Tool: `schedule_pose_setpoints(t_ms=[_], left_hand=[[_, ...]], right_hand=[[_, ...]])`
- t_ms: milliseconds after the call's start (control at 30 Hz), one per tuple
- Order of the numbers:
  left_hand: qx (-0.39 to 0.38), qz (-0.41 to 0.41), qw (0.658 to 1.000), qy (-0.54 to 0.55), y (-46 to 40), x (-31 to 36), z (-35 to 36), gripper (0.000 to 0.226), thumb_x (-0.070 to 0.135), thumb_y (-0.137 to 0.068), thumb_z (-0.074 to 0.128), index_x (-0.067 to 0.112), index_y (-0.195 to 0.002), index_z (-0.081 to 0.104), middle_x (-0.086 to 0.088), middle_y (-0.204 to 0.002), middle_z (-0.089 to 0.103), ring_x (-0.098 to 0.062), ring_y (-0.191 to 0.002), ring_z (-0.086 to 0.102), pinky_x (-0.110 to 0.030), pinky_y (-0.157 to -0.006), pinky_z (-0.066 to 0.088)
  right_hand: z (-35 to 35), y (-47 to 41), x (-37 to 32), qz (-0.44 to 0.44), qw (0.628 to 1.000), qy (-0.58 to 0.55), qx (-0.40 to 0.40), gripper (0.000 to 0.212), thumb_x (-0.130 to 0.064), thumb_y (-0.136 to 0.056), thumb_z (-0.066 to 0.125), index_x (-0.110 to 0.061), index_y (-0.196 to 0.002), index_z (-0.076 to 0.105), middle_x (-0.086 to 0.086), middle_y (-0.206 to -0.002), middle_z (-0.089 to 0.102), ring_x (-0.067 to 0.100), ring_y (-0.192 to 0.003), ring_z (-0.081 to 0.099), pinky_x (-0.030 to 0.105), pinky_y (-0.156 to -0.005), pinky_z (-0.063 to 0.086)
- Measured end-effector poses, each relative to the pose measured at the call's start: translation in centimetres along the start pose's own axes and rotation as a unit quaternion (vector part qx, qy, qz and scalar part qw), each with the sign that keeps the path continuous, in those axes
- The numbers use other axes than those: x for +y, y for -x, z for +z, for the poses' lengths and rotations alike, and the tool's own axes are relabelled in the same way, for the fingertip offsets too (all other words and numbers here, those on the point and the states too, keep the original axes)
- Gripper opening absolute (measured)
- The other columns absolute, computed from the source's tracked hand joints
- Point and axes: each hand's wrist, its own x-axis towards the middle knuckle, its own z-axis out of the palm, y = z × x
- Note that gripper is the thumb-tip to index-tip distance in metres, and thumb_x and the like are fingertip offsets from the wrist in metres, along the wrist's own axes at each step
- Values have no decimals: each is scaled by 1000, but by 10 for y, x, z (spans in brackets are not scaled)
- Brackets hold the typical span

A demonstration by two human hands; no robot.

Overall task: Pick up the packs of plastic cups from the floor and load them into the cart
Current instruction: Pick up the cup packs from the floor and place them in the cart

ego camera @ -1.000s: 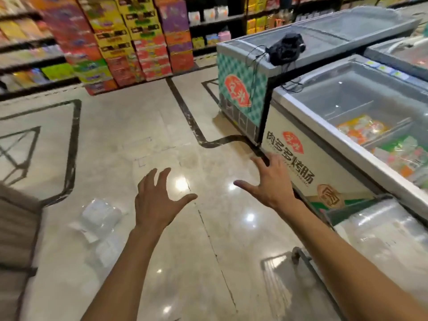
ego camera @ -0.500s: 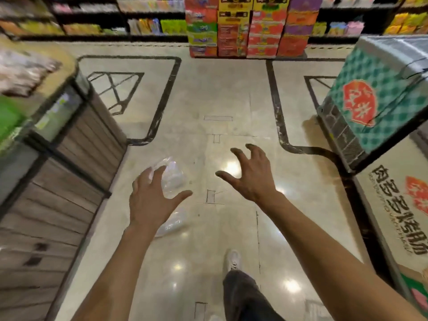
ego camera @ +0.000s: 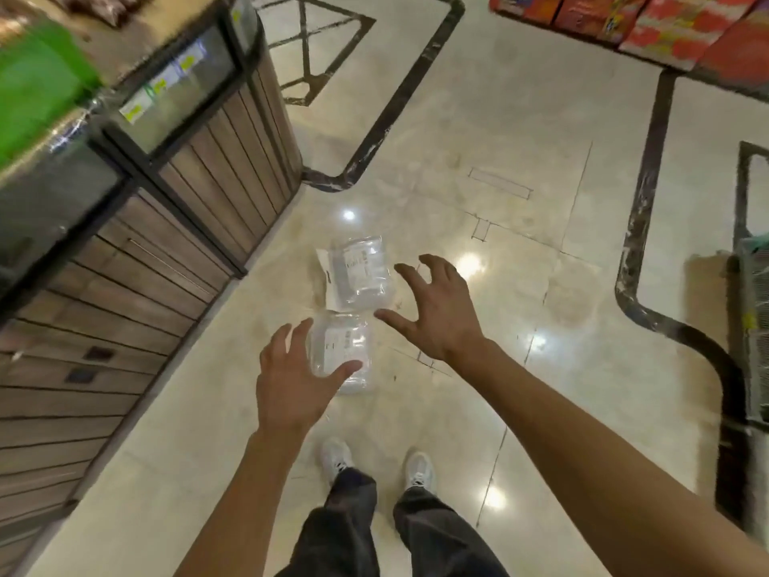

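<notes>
We look down at two clear packs of plastic cups lying on the glossy floor [ego camera: 520, 131], the far pack [ego camera: 358, 271] touching the near pack [ego camera: 343, 347] end to end, just beside a wooden display cabinet [ego camera: 174, 226]. Our left hand [ego camera: 291, 381] and right hand [ego camera: 443, 312] hover above them (fingers spread wide, holding nothing), our white shoes [ego camera: 337, 456] just behind
</notes>
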Motion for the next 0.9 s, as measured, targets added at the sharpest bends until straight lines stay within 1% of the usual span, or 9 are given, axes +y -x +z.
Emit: schedule_pose_setpoints(t_ms=[67, 167, 267, 433, 567, 667, 767, 833, 900], left_hand=[[-8, -27, 1000, 13, -34, -21, 23, 110, 90, -65, 65, 35, -155, 34, 0, -163, 33, -29, -146, 32, -51, -111, 42], [-19, -64, 997, 43, -81, -53, 62, 111, 92, -63, 60, 35, -155, 34, 1, -163, 34, -27, -147, 32, -49, -111, 42], [-32, -87, 994, 55, -129, -86, 111, 108, 89, -67, 64, 34, -156, 33, 2, -163, 34, -25, -148, 32, -45, -114, 39], [-26, -149, 987, 53, -192, -156, 236, 108, 89, -68, 65, 36, -156, 30, 2, -165, 32, -25, -149, 32, -46, -113, 43], [-10, -218, 975, 49, -230, -211, 359, 108, 89, -71, 63, 34, -158, 31, -1, -166, 29, -27, -149, 30, -44, -112, 43], [-31, -322, 943, 79, -254, -245, 451, 107, 88, -75, 58, 36, -162, 23, -6, -170, 15, -36, -154, 22, -53, -114, 41], [-43, -435, 883, 172, -269, -279, 532, 110, 87, -75, 57, 39, -163, 14, -12, -172, -8, -52, -154, 12, -61, -116, 36], [-31, -471, 851, 230, -281, -294, 568, 115, 88, -73, 58, 42, -164, 5, -17, -169, -22, -57, -152, 11, -63, -117, 35], [-18, -479, 848, 225, -293, -304, 590, 118, 88, -74, 57, 43, -164, -4, -22, -167, -26, -59, -150, 15, -61, -117, 33]], right_hand=[[37, -40, -1, -16, 999, 18, -36, 78, -75, -88, 57, -21, -144, 54, 23, -146, 50, 41, -137, 44, 54, -110, 40], [104, -91, 0, -23, 995, 44, -89, 81, -75, -88, 56, -24, -150, 48, 19, -153, 45, 38, -143, 38, 51, -114, 34], [183, -133, 6, -30, 989, 65, -131, 81, -75, -89, 54, -26, -153, 44, 18, -155, 43, 36, -145, 36, 49, -116, 33], [348, -182, 41, -34, 979, 50, -194, 78, -71, -89, 59, -25, -150, 48, 19, -149, 48, 37, -140, 41, 50, -111, 37], [492, -219, 85, -86, 965, 59, -240, 79, -70, -89, 61, -27, -153, 44, 19, -152, 45, 37, -141, 39, 50, -112, 34], [592, -249, 116, -144, 952, 88, -257, 83, -73, -87, 58, -32, -156, 40, 17, -155, 41, 37, -145, 35, 50, -116, 31], [674, -273, 141, -172, 936, 104, -288, 90, -79, -85, 56, -39, -160, 28, 15, -163, 30, 38, -151, 24, 54, -122, 24], [714, -278, 158, -161, 925, 108, -328, 99, -85, -81, 53, -46, -162, 12, 11, -168, 21, 37, -154, 18, 58, -124, 20], [735, -269, 175, -134, 921, 95, -353, 106, -91, -78, 48, -49, -161, -2, 11, -168, 23, 36, -151, 26, 57, -122, 23]])
